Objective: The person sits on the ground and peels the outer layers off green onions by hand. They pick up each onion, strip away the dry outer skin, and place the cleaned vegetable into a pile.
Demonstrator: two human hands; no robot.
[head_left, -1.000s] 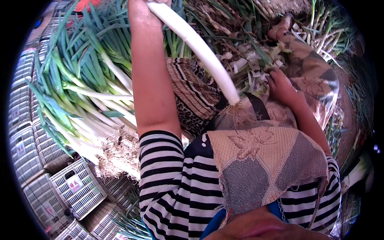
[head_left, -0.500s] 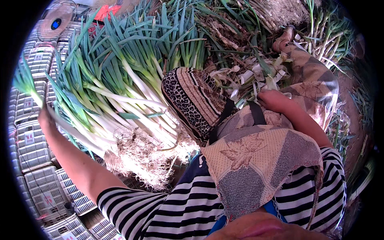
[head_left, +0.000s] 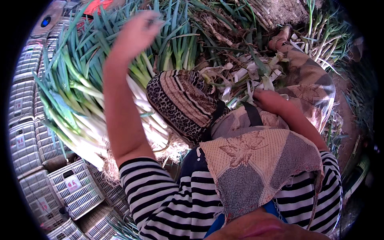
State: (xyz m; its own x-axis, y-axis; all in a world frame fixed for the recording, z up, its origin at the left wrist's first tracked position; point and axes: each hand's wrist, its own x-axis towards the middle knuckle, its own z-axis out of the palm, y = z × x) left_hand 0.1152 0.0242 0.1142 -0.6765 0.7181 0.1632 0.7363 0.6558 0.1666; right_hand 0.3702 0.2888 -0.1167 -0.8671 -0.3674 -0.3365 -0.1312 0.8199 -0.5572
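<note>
A big heap of green onions point(head_left: 90, 150) lies to my left, white stalks and pale roots toward me and green leaves away. My left hand point(head_left: 140, 32) is raised over the leaves, smeared by motion; no onion shows in it, and its finger posture is unclear. My right hand point(head_left: 270, 101) rests on my lap beside peeled onion skins point(head_left: 262, 78), its fingers curled. Whatever those fingers hold, if anything, is hidden. Between the heap and my lap is my knee in a leopard-and-stripe patterned cover point(head_left: 178, 106).
Pale plastic crates point(head_left: 76, 186) stand in rows on the left. Green leaves point(head_left: 126, 226) show beside them at the lower edge. More onions point(head_left: 326, 38) lie at the far right, and a root bundle point(head_left: 284, 14) at the back.
My left hand has swung from the far left, where it held a green onion, over to the heap's leaves; that onion is no longer in it. My right hand stays nearly still.
</note>
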